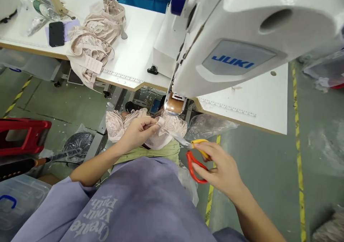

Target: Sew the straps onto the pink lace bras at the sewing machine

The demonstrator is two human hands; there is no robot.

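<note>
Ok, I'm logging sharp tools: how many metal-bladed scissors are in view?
1: red-and-yellow-handled metal scissors, held in the right hand; others may be hidden.

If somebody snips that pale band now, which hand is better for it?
Probably the right hand: it holds the scissors by their handles, with the blades pointing toward the pale band. The left hand is pinching the band, so it seems better for steadying.

Scissors (189, 145) — shiny metal blades (182, 141), smooth plastic handles (190, 163); garment (173, 125) — matt, textured lace; sewing machine (242, 23), glossy.
</note>
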